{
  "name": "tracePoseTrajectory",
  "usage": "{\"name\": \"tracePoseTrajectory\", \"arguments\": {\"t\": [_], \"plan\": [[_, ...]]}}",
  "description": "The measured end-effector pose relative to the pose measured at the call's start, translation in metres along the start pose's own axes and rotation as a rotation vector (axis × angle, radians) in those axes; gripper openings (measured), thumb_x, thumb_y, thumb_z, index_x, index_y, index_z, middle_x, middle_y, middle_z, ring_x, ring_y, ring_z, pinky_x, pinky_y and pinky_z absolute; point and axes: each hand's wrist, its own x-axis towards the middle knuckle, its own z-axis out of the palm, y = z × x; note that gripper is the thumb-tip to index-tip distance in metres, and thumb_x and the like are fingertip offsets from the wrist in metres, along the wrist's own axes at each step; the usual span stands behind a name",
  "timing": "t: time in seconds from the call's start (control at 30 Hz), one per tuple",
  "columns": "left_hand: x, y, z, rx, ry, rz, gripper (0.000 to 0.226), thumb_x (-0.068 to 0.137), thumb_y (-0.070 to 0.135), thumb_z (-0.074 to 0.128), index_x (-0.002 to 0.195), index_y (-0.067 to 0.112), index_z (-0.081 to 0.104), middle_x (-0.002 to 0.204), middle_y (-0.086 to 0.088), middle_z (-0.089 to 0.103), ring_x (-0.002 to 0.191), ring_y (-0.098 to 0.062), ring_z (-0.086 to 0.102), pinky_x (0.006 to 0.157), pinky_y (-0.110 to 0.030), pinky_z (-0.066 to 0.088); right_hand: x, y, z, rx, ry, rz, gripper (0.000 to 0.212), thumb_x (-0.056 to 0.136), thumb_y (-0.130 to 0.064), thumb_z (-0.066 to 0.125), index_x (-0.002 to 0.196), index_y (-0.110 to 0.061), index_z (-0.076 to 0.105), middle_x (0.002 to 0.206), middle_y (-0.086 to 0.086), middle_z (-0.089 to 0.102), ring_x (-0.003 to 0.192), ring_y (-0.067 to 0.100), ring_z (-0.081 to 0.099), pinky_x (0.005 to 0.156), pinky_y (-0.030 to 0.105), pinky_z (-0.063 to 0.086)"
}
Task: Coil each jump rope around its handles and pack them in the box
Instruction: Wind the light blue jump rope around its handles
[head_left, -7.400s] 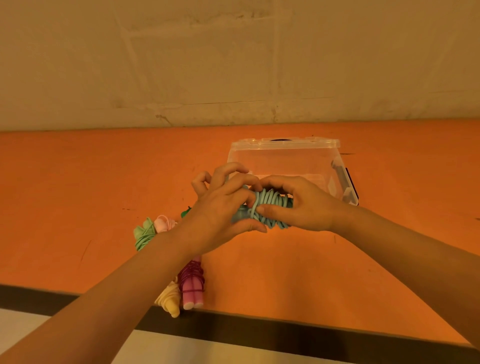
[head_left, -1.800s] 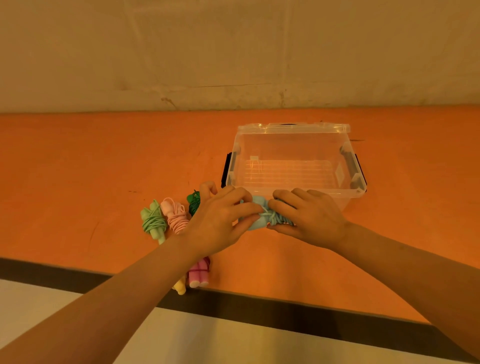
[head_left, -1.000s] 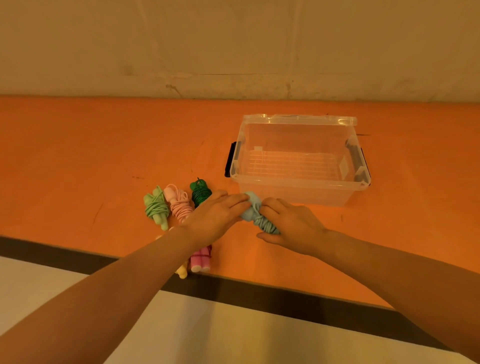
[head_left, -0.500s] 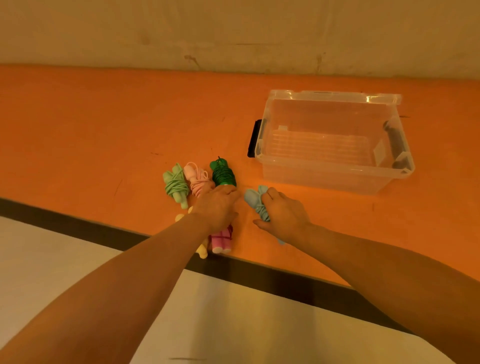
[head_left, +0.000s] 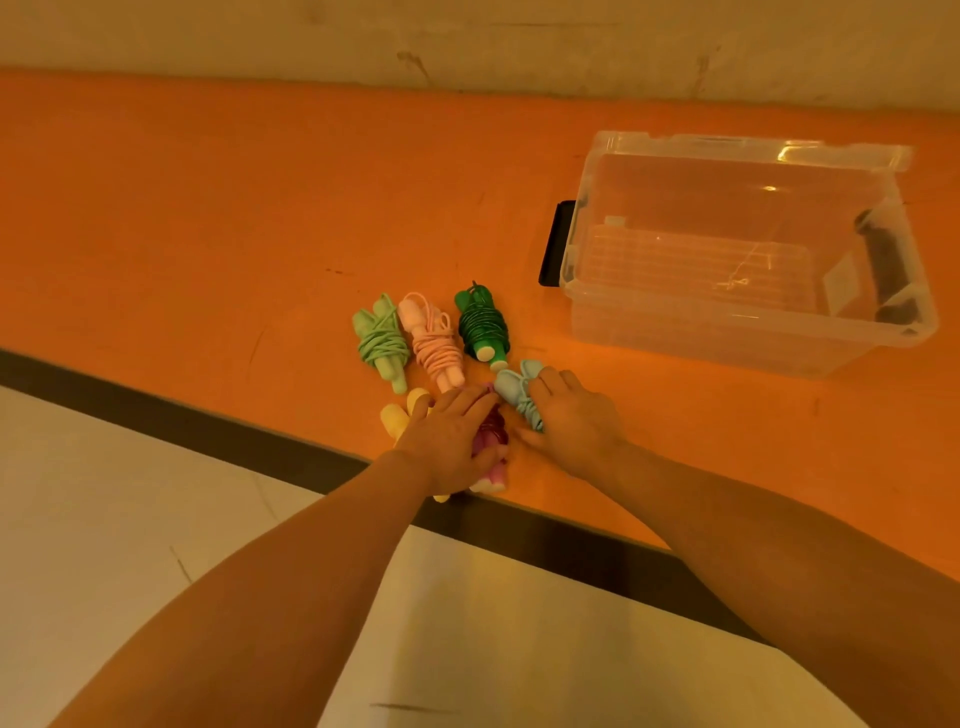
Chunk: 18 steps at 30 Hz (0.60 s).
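Several coiled jump ropes lie in a cluster near the table's front edge: light green (head_left: 382, 340), pale pink (head_left: 434, 340), dark green (head_left: 483, 327), yellow (head_left: 400, 415) and magenta (head_left: 491, 441). My right hand (head_left: 574, 421) is closed around the coiled light blue rope (head_left: 517, 389), which rests on the table next to the magenta one. My left hand (head_left: 452, 441) lies over the magenta and yellow ropes, fingers curled onto the magenta coil. The clear plastic box (head_left: 743, 343) stands open and empty to the right, behind the ropes.
The orange table (head_left: 208, 218) runs back to a pale wall. Its dark front edge (head_left: 208, 421) passes just under my wrists. The box has black latches on both short sides (head_left: 556, 244).
Both hands came down and toward me from in front of the box with the blue rope. It now rests on the table beside the others, and my left hand has shifted onto the magenta rope.
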Motion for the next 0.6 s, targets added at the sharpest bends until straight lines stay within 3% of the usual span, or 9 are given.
{"name": "tracePoseTrajectory", "arguments": {"t": [0.17,0.23,0.3,0.4,0.5,0.6], "plan": [[-0.001,-0.008,0.002,-0.084,-0.032,0.016,0.082,0.087,0.068,0.039,0.152,0.027,0.011,0.158,0.009,0.009,0.144,-0.015,0.009,0.113,-0.042,0.007,-0.011,0.009,-0.001,-0.026,-0.064,-0.135,0.058,0.090,-0.047,0.051,0.136,-0.013,0.044,0.137,0.008,0.045,0.123,0.026,0.041,0.089,0.040,0.044],[-0.003,-0.015,0.002,-0.116,-0.083,0.041,0.102,0.070,0.082,0.032,0.152,0.029,0.005,0.159,0.010,0.005,0.144,-0.015,0.008,0.113,-0.041,0.008,-0.015,0.012,-0.006,-0.061,-0.114,-0.146,0.069,0.084,-0.057,0.037,0.140,-0.016,0.040,0.141,0.004,0.041,0.123,0.025,0.038,0.092,0.041,0.040],[-0.006,-0.021,0.002,-0.155,-0.115,0.045,0.111,0.065,0.084,0.044,0.152,0.032,-0.001,0.159,0.012,0.001,0.144,-0.016,0.008,0.113,-0.041,0.009,-0.017,0.016,-0.010,-0.097,-0.179,-0.141,0.082,0.075,-0.062,0.024,0.145,-0.021,0.031,0.148,0.000,0.032,0.123,0.025,0.035,0.092,0.041,0.037],[-0.009,-0.025,0.000,-0.139,-0.164,0.056,0.118,0.068,0.072,0.065,0.150,0.034,-0.011,0.158,0.014,-0.009,0.145,-0.015,0.004,0.114,-0.039,0.007,-0.017,0.025,-0.011,0.024,-0.272,-0.113,0.077,0.083,-0.054,0.041,0.150,-0.024,0.021,0.153,-0.001,0.023,0.125,0.028,0.036,0.097,0.042,0.038],[-0.008,-0.025,-0.006,-0.061,-0.237,0.068,0.131,0.062,0.069,0.072,0.147,0.031,-0.020,0.158,0.011,-0.016,0.146,-0.016,-0.003,0.116,-0.040,0.003,-0.019,0.029,-0.009,0.278,-0.316,-0.067,0.077,0.087,-0.029,0.062,0.150,-0.014,0.021,0.154,0.006,0.022,0.129,0.031,0.037,0.107,0.040,0.034],[-0.007,-0.022,-0.005,-0.014,-0.230,0.068,0.132,0.063,0.062,0.076,0.147,0.028,-0.020,0.158,0.008,-0.016,0.146,-0.017,-0.002,0.116,-0.040,0.003,-0.020,0.025,-0.008,0.404,-0.286,-0.043,0.079,0.082,-0.023,0.068,0.148,-0.008,0.027,0.149,0.008,0.029,0.130,0.028,0.038,0.108,0.038,0.034]]}}
